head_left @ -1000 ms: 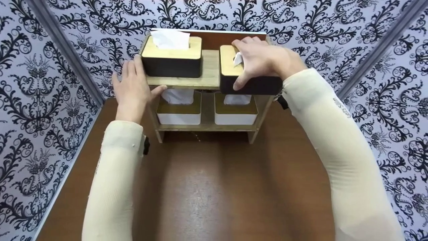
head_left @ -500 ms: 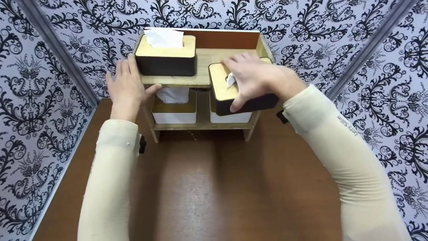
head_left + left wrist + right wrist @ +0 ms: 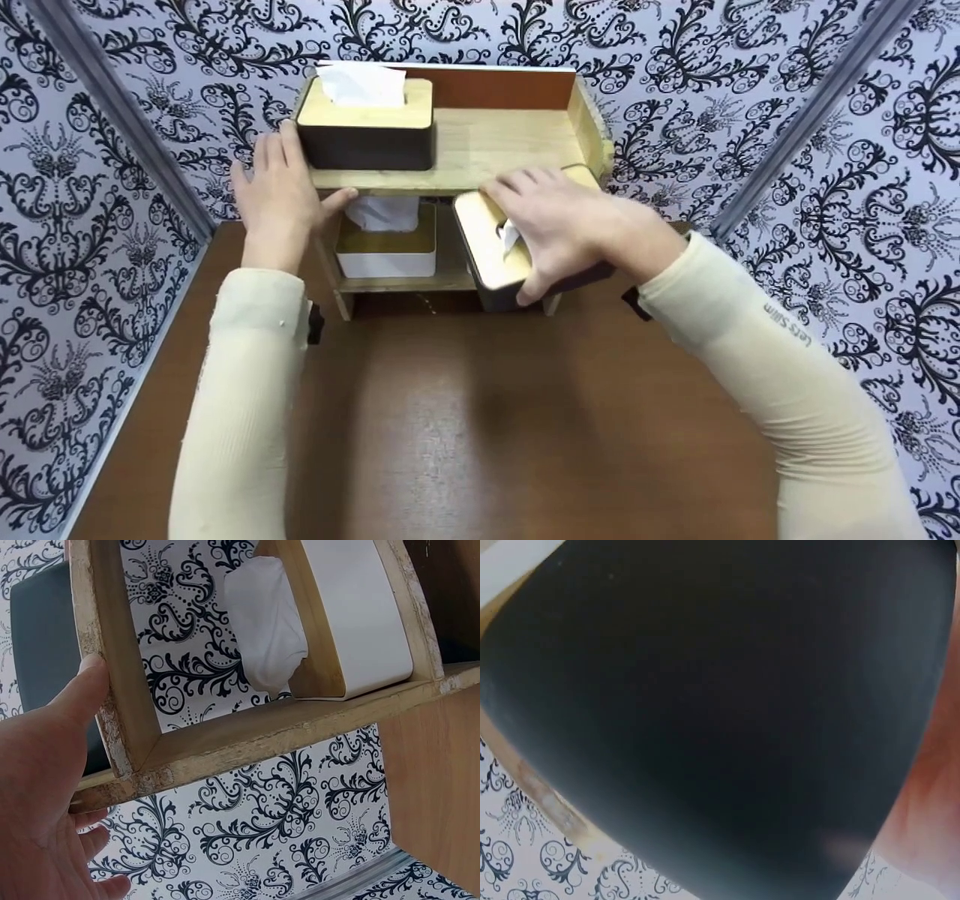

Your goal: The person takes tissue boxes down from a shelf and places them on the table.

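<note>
My right hand (image 3: pixel 562 221) grips a black tissue box (image 3: pixel 480 244) with a pale wooden lid across its top, thumb on the front side. The box hangs tilted before the wooden two-tier rack (image 3: pixel 510 142), and a bit of white tissue pokes out of its lid. Its dark side (image 3: pixel 720 705) fills most of the right wrist view. My left hand (image 3: pixel 274 195) holds the rack's left corner, its thumb on the front edge of the upper shelf and the fingers along the outer side. Beside it, a second black tissue box (image 3: pixel 367 146) stands on the upper shelf.
On the lower shelf, at left, is a white tissue box (image 3: pixel 386 262) with a wooden lid. The held box hides the right part of that shelf. The rack stands on a brown tabletop (image 3: pixel 435 420), with patterned walls (image 3: pixel 675 97) behind and at both sides.
My right hand has lifted the black tissue box off the upper shelf's right side and brought it forward and down, turning it at an angle. My left hand stays at the rack's corner.
</note>
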Demonstrator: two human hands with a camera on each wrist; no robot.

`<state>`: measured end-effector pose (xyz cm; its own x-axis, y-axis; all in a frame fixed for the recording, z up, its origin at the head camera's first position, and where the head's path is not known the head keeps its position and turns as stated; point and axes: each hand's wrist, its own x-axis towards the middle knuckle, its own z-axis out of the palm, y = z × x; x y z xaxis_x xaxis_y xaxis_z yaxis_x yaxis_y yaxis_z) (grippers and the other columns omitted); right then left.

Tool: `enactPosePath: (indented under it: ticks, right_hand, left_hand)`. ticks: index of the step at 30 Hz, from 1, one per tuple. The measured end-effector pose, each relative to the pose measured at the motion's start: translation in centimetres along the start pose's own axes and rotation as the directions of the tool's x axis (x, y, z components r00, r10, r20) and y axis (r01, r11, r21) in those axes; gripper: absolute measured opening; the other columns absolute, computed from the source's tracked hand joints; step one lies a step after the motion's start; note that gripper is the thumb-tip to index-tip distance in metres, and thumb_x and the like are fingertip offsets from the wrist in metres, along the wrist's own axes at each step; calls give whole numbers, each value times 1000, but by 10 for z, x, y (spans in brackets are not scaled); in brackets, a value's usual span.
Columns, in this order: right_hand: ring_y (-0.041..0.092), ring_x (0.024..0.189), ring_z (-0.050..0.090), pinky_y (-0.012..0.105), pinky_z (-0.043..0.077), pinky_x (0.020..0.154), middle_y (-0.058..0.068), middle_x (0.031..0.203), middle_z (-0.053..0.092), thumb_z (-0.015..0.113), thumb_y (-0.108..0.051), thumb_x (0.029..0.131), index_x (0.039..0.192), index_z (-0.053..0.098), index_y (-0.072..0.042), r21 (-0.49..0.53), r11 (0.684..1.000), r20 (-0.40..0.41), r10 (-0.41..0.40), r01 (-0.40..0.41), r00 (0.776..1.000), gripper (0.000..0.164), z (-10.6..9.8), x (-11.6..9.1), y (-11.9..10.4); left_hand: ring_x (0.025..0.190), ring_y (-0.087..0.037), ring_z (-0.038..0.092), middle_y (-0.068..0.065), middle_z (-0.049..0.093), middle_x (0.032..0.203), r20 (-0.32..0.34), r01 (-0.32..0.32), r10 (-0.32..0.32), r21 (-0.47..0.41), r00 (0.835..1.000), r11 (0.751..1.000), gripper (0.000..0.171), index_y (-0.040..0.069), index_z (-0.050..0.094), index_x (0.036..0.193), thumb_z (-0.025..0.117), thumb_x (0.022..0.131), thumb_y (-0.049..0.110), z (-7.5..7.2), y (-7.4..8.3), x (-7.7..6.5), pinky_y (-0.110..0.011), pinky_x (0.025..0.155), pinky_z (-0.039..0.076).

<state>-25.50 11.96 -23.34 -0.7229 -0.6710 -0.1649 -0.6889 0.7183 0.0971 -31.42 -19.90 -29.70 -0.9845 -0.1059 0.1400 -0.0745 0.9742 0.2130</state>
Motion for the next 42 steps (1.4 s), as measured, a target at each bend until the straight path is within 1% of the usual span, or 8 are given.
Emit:
enactPosePath:
  ticks: [6,11,16,23,33,36,40,42]
  right_hand:
    - [34,139,33,49,24,123,17,152,33,82,-67,50,154,17,-4,0,1000,6,-31,31,999,138,20,-6,-1]
    - [35,138,35,48,25,122,18,149,37,83,-65,48,152,21,-2,-7,998,-21,-58,58,998,136,41,-12,3]
    - [36,135,37,47,27,121,18,145,40,83,-64,47,151,24,-1,-5,998,-22,-64,64,998,135,61,-16,8]
    - [37,135,38,47,28,121,21,144,41,85,-63,47,151,24,1,6,999,24,-44,44,999,135,90,-21,20]
    - [41,137,35,51,26,122,25,148,38,84,-63,48,153,21,0,34,999,92,-4,0,996,138,146,-30,37]
    - [43,139,34,53,25,122,27,149,36,84,-63,48,153,21,0,56,998,91,7,-12,996,138,161,-33,42]
    - [43,137,36,53,27,120,27,147,39,85,-61,48,152,23,0,76,997,72,15,-21,997,136,180,-38,50]
    - [43,136,36,53,28,120,27,147,39,85,-61,49,152,23,0,82,996,66,24,-30,998,135,188,-41,54]
  left_hand:
    - [152,-38,5,-24,1,163,-5,-2,2,-1,1000,1000,122,10,-16,155,57,80,74,-1,-1,0,-66,121,1]
    - [152,-38,4,-24,1,163,-6,-5,5,-4,1000,1000,122,10,-16,155,57,80,74,-1,0,1,-65,121,1]
    - [152,-37,5,-23,1,163,-13,-8,8,-1,1000,1000,121,10,-15,155,58,81,73,0,-1,2,-65,121,2]
    - [152,-36,3,-22,0,163,-13,-10,9,-9,1000,1000,122,11,-16,155,58,80,73,1,-1,2,-65,121,1]
    - [152,-36,4,-22,0,163,-23,-10,10,-28,1000,1000,122,11,-14,155,59,80,73,1,-1,1,-65,121,1]
    - [152,-37,6,-23,4,163,-34,-11,10,-34,999,999,121,11,-12,155,60,80,72,2,-1,0,-65,121,2]
    - [151,-37,10,-23,10,162,-43,-9,8,-35,999,999,121,10,-10,155,61,79,71,2,-1,-1,-65,121,4]
    - [151,-37,9,-23,8,162,-38,-8,7,-32,999,999,121,10,-11,155,61,79,71,2,0,-1,-65,121,3]
